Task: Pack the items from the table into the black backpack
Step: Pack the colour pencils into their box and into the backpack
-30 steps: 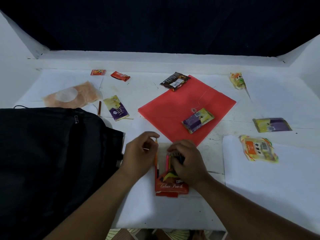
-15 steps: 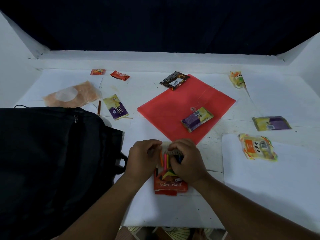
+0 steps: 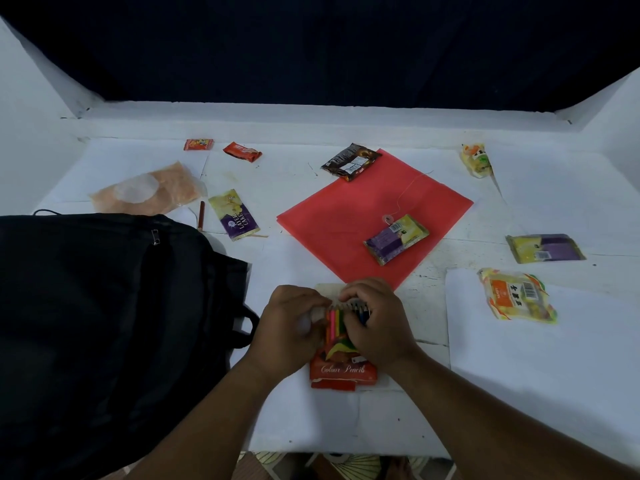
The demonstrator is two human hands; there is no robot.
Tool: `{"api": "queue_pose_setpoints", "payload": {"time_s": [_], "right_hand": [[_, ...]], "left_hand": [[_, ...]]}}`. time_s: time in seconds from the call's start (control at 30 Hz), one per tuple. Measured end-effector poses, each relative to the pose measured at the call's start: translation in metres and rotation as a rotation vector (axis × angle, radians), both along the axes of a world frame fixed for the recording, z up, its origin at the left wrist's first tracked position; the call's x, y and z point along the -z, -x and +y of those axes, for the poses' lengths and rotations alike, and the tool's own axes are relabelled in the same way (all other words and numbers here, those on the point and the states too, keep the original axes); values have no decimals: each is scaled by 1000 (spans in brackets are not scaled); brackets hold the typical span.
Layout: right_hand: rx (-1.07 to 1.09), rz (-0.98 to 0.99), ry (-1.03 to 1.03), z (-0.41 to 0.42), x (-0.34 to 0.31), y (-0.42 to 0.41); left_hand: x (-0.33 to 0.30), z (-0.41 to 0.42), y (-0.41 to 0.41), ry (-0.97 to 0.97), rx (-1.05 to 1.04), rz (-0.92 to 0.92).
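Both hands work at the pencil box (image 3: 343, 370), which lies on the table (image 3: 554, 393) just right of the backpack (image 3: 104, 323). The left hand (image 3: 294, 327) and right hand (image 3: 377, 320) curl their fingers round the pencil tips at the box mouth, apparently seating them. The next move calls for closing the box and lifting it left into the backpack. Beyond the box lie a red folder (image 3: 353, 216) and scattered snack packets, against a dark backdrop.
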State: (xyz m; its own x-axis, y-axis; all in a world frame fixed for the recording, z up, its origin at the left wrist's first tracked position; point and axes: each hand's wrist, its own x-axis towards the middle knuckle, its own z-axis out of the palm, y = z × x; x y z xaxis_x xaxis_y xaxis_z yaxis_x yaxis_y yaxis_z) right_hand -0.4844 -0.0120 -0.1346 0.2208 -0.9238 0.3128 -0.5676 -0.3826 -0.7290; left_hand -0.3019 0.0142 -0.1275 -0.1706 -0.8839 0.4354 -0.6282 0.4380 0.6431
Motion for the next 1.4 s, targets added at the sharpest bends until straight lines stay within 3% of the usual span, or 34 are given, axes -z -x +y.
{"api": "queue_pose_setpoints", "payload": {"time_s": [0.37, 0.67, 0.77, 0.9, 1.1, 1.27, 1.4], "right_hand": [[-6, 18, 12, -2, 0, 1], [-48, 120, -160, -5, -13, 0], [-51, 171, -192, -2, -18, -2], [15, 208, -282, -9, -32, -9], [83, 208, -237, -15, -60, -24], [32, 92, -190, -30, -67, -52], [-27, 58, -212, -50, -58, -75]], "left_hand": [[10, -2, 1, -99, -59, -36], [-9, -7, 2, -240, 25, -170], [-18, 1, 1, -263, 69, -94], [-28, 13, -17, -402, -77, 140], [-69, -2, -71, -123, -303, 190], [-94, -34, -129, -165, -433, -133], [-88, -66, -154, -445, -508, -455]]}}
